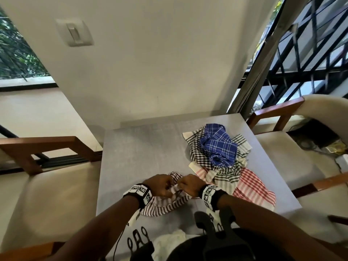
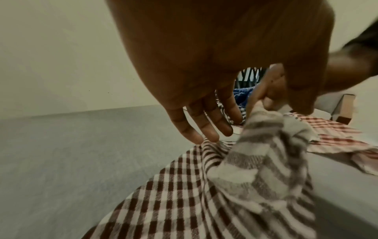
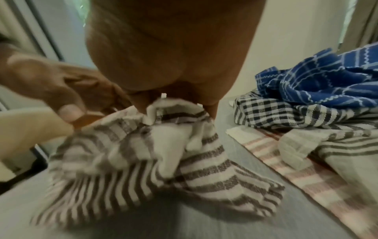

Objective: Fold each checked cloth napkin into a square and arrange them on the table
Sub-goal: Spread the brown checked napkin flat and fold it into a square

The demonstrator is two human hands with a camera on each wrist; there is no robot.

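A brown-and-white checked napkin (image 1: pixel 165 204) lies crumpled on the grey table (image 1: pixel 141 147) near its front edge. Both hands meet over its top edge. My left hand (image 1: pixel 169 187) pinches the napkin (image 2: pixel 204 194) between thumb and forefinger, and its other fingers (image 2: pixel 204 129) point down straight. My right hand (image 1: pixel 181 185) curls its fingers round a bunched white edge of the same napkin (image 3: pixel 143 153), lifting it slightly. To the right lies a loose pile: a blue napkin (image 1: pixel 218 146) on top, a black checked one (image 1: pixel 195 147) and a red checked one (image 1: pixel 252 185).
Wooden chairs stand at the left (image 1: pixel 47 147) and at the right (image 1: pixel 278 110) of the table. A wall runs close behind the far edge. A black device (image 1: pixel 216 232) and a white cloth (image 1: pixel 169 240) sit at the near edge.
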